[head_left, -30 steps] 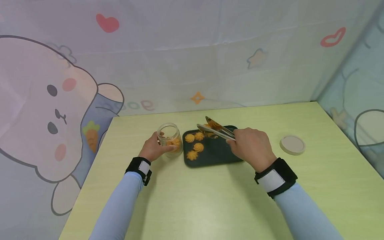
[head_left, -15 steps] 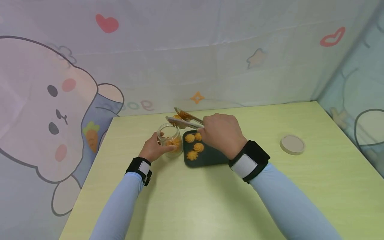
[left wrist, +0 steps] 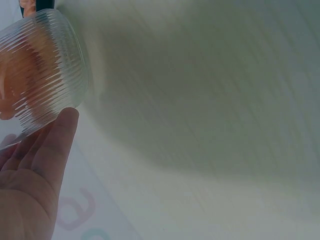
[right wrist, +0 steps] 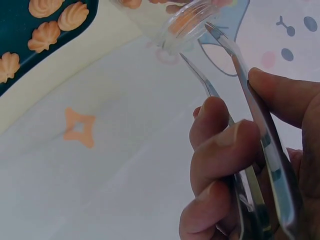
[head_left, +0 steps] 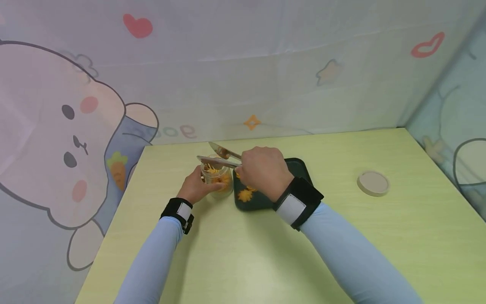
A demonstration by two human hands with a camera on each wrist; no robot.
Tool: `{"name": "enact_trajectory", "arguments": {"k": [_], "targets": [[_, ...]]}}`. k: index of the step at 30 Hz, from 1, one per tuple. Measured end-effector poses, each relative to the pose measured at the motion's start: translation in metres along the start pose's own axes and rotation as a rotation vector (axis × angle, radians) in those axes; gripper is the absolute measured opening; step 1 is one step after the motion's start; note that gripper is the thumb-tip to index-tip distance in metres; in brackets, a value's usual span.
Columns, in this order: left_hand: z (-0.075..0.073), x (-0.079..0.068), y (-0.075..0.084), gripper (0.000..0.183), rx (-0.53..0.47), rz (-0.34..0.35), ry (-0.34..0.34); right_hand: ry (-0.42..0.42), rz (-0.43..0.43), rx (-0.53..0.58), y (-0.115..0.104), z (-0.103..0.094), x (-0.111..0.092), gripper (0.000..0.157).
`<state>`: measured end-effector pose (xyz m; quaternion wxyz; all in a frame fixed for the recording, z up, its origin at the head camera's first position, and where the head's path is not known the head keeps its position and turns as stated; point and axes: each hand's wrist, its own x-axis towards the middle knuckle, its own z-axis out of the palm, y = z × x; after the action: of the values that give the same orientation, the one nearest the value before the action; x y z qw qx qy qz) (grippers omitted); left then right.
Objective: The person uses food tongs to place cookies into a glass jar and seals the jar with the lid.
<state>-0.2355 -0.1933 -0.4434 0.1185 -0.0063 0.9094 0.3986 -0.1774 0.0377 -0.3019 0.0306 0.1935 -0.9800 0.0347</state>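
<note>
My left hand (head_left: 195,185) holds a clear glass jar (head_left: 227,188) upright on the table, thumb in front and fingers behind. Piped orange cookies show through its wall. In the left wrist view the jar's ribbed side (left wrist: 60,75) rests against my fingers (left wrist: 50,155). My right hand (head_left: 263,171) grips metal tongs (head_left: 218,161), their tips over the jar's mouth. The right wrist view shows the tongs (right wrist: 267,135) with tips apart and no cookie between them; an orange cookie (right wrist: 185,22) sits inside the jar's opening. Right of the jar lies a dark tray (head_left: 262,204) with several cookies (head_left: 244,195), partly hidden by my right hand.
A round, pale lid (head_left: 373,182) lies flat to the right of the tray on the light yellow-green table (head_left: 243,253). Behind the table hangs a printed cloth backdrop (head_left: 228,84) with a cartoon animal.
My right hand has moved left from the tray to the jar, carrying a cookie in the tongs. The tongs have since lowered and let the cookie go. My left hand stays on the jar.
</note>
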Motion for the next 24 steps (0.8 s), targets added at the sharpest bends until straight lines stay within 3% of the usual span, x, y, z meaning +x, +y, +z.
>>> {"name": "enact_trajectory", "arguments": {"k": [12,24], "targets": [[0.001,-0.001,0.000,0.085,0.012,-0.007,0.004,-0.021,0.105,0.061,0.030,-0.003,-0.012,0.043],[-0.001,-0.001,0.001,0.085,0.026,0.005,0.005,0.002,0.172,0.098,0.067,0.053,-0.049,0.054]]}}
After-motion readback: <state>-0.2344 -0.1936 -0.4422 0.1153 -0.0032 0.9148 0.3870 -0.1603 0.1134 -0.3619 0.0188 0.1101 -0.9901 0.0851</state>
